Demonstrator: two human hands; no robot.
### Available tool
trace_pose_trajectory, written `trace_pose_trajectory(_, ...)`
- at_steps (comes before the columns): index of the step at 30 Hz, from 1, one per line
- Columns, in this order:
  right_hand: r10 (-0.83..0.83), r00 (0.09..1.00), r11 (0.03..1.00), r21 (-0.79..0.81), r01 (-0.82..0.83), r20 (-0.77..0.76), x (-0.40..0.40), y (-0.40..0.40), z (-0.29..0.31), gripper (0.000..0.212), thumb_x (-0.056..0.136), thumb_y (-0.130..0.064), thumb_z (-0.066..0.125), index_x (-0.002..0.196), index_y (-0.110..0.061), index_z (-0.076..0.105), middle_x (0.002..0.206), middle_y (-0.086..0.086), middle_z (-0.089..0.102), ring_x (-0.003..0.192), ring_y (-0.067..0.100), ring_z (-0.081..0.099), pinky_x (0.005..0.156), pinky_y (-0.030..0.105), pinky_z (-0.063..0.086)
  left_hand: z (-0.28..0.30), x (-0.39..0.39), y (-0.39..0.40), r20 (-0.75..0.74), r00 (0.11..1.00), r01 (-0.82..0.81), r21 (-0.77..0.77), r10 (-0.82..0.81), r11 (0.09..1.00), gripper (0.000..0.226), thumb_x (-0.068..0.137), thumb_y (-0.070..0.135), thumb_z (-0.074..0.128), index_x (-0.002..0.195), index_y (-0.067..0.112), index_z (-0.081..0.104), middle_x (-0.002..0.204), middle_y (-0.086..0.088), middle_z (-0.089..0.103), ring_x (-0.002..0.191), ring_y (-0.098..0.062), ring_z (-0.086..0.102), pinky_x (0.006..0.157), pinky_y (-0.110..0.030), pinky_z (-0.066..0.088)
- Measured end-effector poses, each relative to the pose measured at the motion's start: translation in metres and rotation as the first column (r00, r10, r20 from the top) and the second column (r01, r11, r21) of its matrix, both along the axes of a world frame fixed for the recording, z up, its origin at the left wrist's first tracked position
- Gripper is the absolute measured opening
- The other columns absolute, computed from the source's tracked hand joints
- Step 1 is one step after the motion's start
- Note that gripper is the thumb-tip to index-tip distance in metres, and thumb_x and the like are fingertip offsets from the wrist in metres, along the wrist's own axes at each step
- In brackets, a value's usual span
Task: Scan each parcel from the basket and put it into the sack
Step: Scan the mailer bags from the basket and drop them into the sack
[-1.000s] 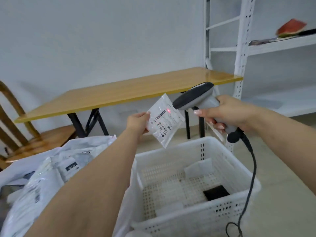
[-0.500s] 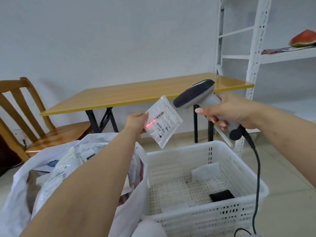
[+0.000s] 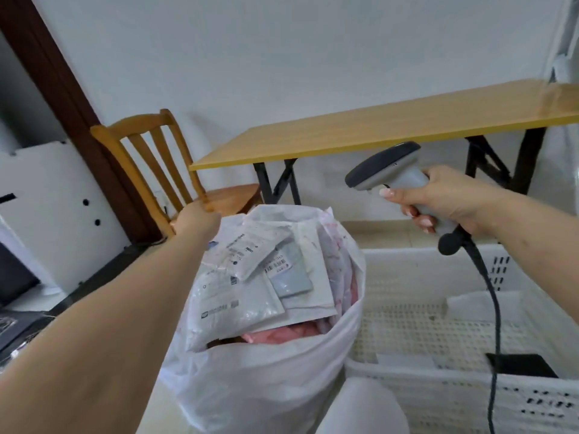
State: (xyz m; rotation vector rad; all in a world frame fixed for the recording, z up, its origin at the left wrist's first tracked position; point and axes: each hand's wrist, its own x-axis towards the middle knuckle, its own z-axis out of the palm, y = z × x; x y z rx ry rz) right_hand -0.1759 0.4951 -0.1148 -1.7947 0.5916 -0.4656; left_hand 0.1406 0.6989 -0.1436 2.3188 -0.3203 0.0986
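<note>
At the far left a white cabinet (image 3: 53,214) and a dark wooden post (image 3: 56,89) are seen, with a wooden chair (image 3: 150,158) beside them. The left hand (image 3: 197,222) is stretched out over the far rim of the white sack (image 3: 266,380), knuckles toward the camera; whether its fingers are curled or holding anything cannot be told. The sack is filled with parcels, and a small clear-plastic parcel (image 3: 250,249) with a printed label is seen lying on top, just beside the hand. Behind, a yellow-topped folding table (image 3: 376,126) is seen. A grey barcode scanner (image 3: 394,173) is gripped by the right hand (image 3: 448,198), fingers wrapped round its handle, above the white plastic basket (image 3: 438,399). A white parcel (image 3: 470,300) and a black parcel (image 3: 520,364) are left in the basket.
</note>
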Motion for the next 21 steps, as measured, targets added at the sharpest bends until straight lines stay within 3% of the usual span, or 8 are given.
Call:
trace_pose_trajectory(2,-0.010,0.999,1.000,-0.005,0.010,-0.049,0.004,-0.006,-0.011,0.037,0.084,-0.033,0.072,0.072,-0.007,0.050,0.047,0.003,0.048,0.036,0.012,0.037,0.046,0.027,0.037,-0.006,-0.009,-0.024,0.126,0.984,0.132,-0.030,-0.128,0.991,0.041,0.095,0.026,0.055,0.133,0.011,0.058,0.131,-0.010,0.061,0.111,-0.034,0.061,0.095,-0.044,0.052)
trace_pose_trajectory(6,-0.088,0.992,0.992,0.079,0.096,-0.091,-0.005,-0.036,-0.040,0.034,0.086,-0.033,0.072,0.082,-0.008,0.050,0.059,0.008,0.046,0.041,0.013,0.037,0.046,0.028,0.036,-0.018,-0.063,-0.110,0.288,0.861,0.438,-0.006,-0.418,0.899,0.032,0.095,0.020,0.055,0.124,0.014,0.066,0.123,-0.005,0.066,0.110,-0.021,0.061,0.090,-0.021,0.041)
trace_pose_trajectory(8,-0.197,0.974,0.967,0.140,0.211,-0.109,-0.018,-0.060,-0.061,0.031,0.087,-0.032,0.072,0.083,-0.010,0.050,0.058,0.006,0.047,0.040,0.012,0.037,0.043,0.026,0.036,-0.031,-0.097,-0.161,0.305,0.773,0.579,0.022,-0.557,0.815,0.029,0.095,0.017,0.055,0.121,0.014,0.068,0.121,-0.006,0.066,0.103,-0.019,0.062,0.090,-0.021,0.039)
trace_pose_trajectory(10,-0.321,0.936,0.910,0.227,0.347,-0.143,-0.037,-0.089,-0.085,0.028,0.089,-0.029,0.071,0.083,-0.012,0.050,0.057,0.004,0.046,0.038,0.011,0.037,0.041,0.023,0.035,-0.055,-0.133,-0.213,0.276,0.693,0.689,0.017,-0.666,0.725,0.026,0.093,0.015,0.057,0.117,0.013,0.069,0.121,-0.007,0.067,0.111,-0.021,0.061,0.094,-0.022,0.037)
trace_pose_trajectory(15,-0.461,0.817,0.747,0.345,0.568,-0.346,-0.085,-0.163,-0.170,0.020,0.093,-0.022,0.066,0.085,-0.011,0.051,0.060,0.004,0.042,0.039,0.011,0.035,0.037,0.017,0.032,-0.169,-0.196,-0.318,-0.014,0.580,0.814,0.049,-0.814,0.579,0.031,0.094,0.019,0.061,0.124,0.012,0.065,0.127,-0.005,0.064,0.120,-0.019,0.057,0.093,-0.016,0.035)
trace_pose_trajectory(19,-0.469,0.741,0.638,0.395,0.661,-0.481,-0.100,-0.223,-0.259,0.018,0.094,-0.020,0.064,0.087,-0.009,0.052,0.061,0.006,0.039,0.046,0.015,0.033,0.043,0.022,0.031,-0.288,-0.215,-0.384,-0.293,0.524,0.846,0.076,-0.799,0.527,0.042,0.094,0.023,0.062,0.133,0.011,0.056,0.136,-0.007,0.057,0.125,-0.021,0.053,0.101,-0.025,0.038)
trace_pose_trajectory(21,-0.462,0.709,0.592,0.410,0.694,-0.532,-0.099,-0.255,-0.304,0.018,0.095,-0.019,0.064,0.090,-0.006,0.052,0.062,0.007,0.036,0.049,0.016,0.031,0.042,0.023,0.030,-0.344,-0.221,-0.416,-0.421,0.519,0.837,0.077,-0.744,0.541,0.048,0.094,0.023,0.063,0.139,0.011,0.049,0.138,-0.008,0.053,0.123,-0.021,0.052,0.093,-0.026,0.043)
